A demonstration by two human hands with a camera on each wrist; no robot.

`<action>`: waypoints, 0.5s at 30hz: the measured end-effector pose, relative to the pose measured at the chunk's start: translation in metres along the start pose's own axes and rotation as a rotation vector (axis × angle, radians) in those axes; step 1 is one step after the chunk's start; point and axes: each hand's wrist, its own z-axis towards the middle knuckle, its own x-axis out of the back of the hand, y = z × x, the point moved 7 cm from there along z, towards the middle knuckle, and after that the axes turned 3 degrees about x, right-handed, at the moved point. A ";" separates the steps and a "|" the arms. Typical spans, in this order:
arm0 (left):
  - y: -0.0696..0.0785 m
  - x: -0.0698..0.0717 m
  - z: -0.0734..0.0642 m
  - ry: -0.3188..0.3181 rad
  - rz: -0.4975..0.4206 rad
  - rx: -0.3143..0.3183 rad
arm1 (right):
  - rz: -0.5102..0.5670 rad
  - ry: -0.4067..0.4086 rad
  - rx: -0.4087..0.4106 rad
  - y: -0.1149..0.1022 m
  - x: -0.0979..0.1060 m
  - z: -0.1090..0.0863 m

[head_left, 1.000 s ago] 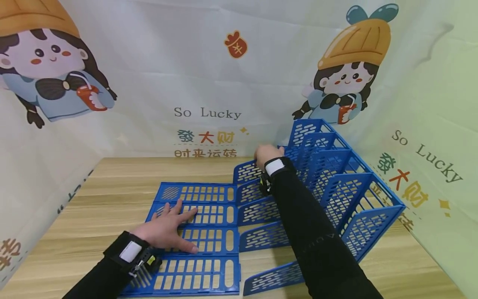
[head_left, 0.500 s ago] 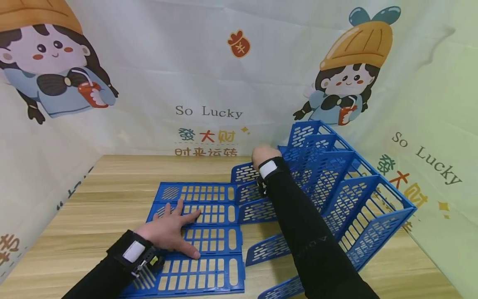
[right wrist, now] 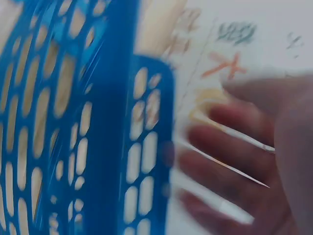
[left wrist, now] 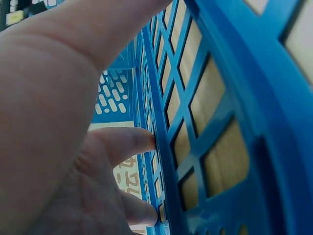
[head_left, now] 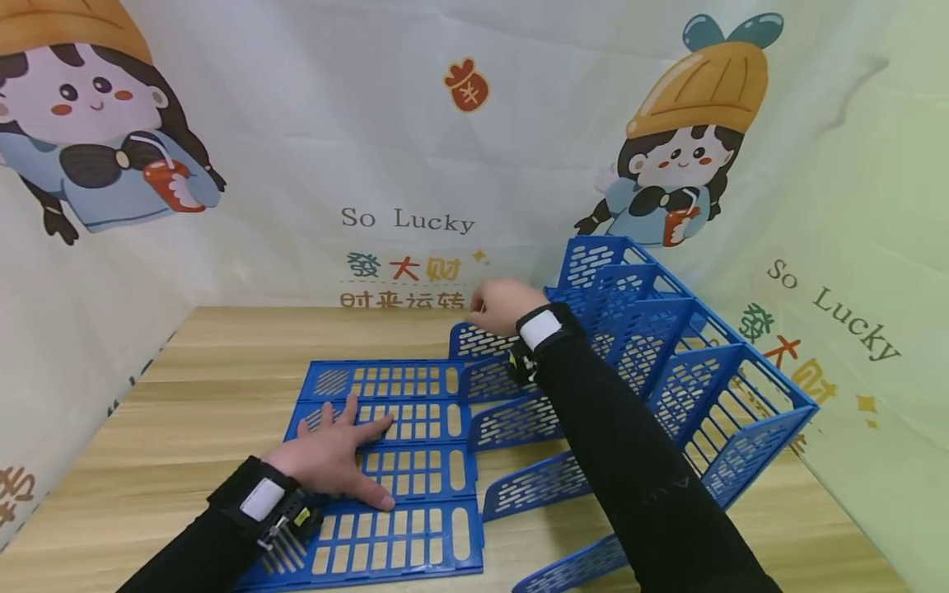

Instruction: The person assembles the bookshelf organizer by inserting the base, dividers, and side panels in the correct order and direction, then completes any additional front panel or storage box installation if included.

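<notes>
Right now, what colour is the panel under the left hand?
The panel is blue, clearest in the head view.

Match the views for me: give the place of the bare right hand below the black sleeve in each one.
Head: the bare right hand below the black sleeve is just right of centre, at mid-height.
Left wrist: not visible.
Right wrist: right side, blurred.
Shared landmark: the slotted blue plastic panels, right of centre in the head view, upper left in the left wrist view, left half in the right wrist view.
</notes>
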 end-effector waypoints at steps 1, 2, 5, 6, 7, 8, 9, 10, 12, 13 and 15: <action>0.000 0.001 0.000 0.004 0.004 0.002 | 0.012 -0.046 0.023 -0.006 -0.002 -0.001; -0.001 0.002 0.000 0.005 0.005 0.005 | 0.023 -0.107 0.039 -0.010 -0.006 -0.003; -0.002 0.001 0.001 0.000 0.009 0.014 | 0.014 -0.260 0.061 -0.021 -0.021 -0.008; -0.002 0.001 0.001 -0.001 0.010 0.016 | -0.002 -0.276 0.066 -0.023 -0.024 -0.009; -0.002 0.001 0.001 0.000 0.013 0.018 | -0.014 -0.272 0.071 -0.024 -0.027 -0.009; -0.002 0.000 0.002 0.000 0.014 0.018 | -0.021 -0.264 0.081 -0.025 -0.029 -0.009; -0.002 0.000 0.002 0.000 0.016 0.018 | -0.030 -0.246 0.087 -0.026 -0.030 -0.009; -0.003 0.000 0.003 0.001 0.018 0.019 | -0.043 -0.225 0.092 -0.026 -0.031 -0.008; -0.002 0.000 0.003 0.002 0.022 0.020 | -0.073 -0.187 0.098 -0.024 -0.033 -0.004; -0.002 0.000 0.003 0.004 0.024 0.020 | -0.087 -0.170 0.097 -0.023 -0.033 -0.002; -0.001 0.001 0.003 0.006 0.027 0.019 | -0.112 -0.142 0.092 -0.020 -0.034 0.003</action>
